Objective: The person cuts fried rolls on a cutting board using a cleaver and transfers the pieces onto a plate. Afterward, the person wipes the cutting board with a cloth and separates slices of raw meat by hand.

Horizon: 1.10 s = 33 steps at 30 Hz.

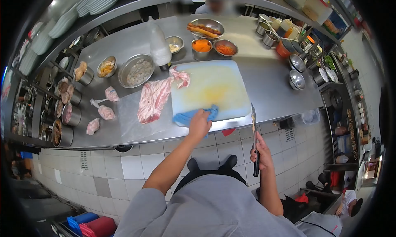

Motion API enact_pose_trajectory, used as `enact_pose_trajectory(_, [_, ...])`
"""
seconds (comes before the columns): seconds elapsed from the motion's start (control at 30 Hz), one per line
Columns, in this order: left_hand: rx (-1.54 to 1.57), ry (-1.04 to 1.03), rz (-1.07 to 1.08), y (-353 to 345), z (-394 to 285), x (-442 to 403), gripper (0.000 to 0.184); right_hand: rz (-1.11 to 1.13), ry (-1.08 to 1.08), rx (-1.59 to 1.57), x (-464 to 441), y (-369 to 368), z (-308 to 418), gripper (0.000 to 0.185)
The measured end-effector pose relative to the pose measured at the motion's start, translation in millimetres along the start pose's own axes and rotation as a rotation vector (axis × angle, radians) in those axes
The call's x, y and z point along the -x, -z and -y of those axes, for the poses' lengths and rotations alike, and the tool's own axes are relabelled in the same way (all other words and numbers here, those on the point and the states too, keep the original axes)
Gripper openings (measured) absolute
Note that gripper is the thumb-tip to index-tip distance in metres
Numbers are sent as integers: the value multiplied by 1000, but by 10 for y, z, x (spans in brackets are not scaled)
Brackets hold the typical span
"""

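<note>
My left hand (200, 125) is closed on a blue cloth (189, 116), which lies along the front left edge of a white cutting board (233, 82). A yellow stain marks the middle of the board. In my right hand (262, 149) is a knife (254, 127), gripped by its black handle with the blade pointing away from me, past the table's front edge. Bits of something pale cling to the blade. Left of the board, a slab of raw meat (153, 100) rests on a clear plastic sheet (130, 119). A smaller meat piece (180, 77) overlaps the board's upper left corner.
Behind the meat stand a metal bowl (136, 71) of greyish pieces and a large plastic bottle (159, 43). Bowls of orange food (201, 45) line the back. Bagged meat portions (106, 112) lie left. Metal bowls (297, 79) sit right. Another person (350, 204) is at lower right.
</note>
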State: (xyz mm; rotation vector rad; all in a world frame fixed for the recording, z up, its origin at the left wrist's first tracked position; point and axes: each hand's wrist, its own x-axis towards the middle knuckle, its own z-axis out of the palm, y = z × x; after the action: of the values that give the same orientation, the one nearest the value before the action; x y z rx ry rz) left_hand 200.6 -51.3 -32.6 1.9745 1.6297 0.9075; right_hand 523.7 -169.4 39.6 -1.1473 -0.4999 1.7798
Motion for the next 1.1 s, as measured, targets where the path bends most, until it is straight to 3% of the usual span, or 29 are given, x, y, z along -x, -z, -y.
enact_pose_trajectory(0.23, [-87,21,-426,32,-180,-1375,47,54,29,-6,-125,505,446,69])
enact_pose_trajectory(0.27, [-86,16,-417,-18,-125,-1511,47,18,22,-24,-124,578,526,70])
enact_pose_trajectory(0.33, [-367,165,-161,-243,19,-1757,50,25,25,-31,-139,823,674,70])
enact_pose_trajectory(0.47, [-358,163,-221,-820,-216,-1782,40,50,19,-59,-192,1558,975,67])
enact_pose_trajectory(0.53, [-279,13,-201,-1056,-463,-1550,34,32,19,-73,-180,1861,1138,68])
enact_pose_trajectory(0.7, [-101,-65,-32,-1551,-1346,-881,33,54,83,-65,-343,2494,1646,74])
enact_pose_trajectory(0.77, [188,-39,83,-1716,-1533,-829,33,20,92,-67,-376,2595,1854,74])
enact_pose_trajectory(0.8, [192,-50,92,-1750,-1555,-932,33,-13,108,-59,-406,2652,1959,74])
enact_pose_trajectory(0.93, [244,5,-193,-1608,-1155,-1583,37,-48,161,-100,-483,3030,2097,72])
enact_pose_trajectory(1.0, [44,-54,-245,-1427,-1128,-2016,39,-106,141,-114,-493,3152,2164,67])
enact_pose_trajectory(1.1, [-60,-19,-190,-1890,-1095,-2258,38,-178,182,-163,-389,3413,2193,67])
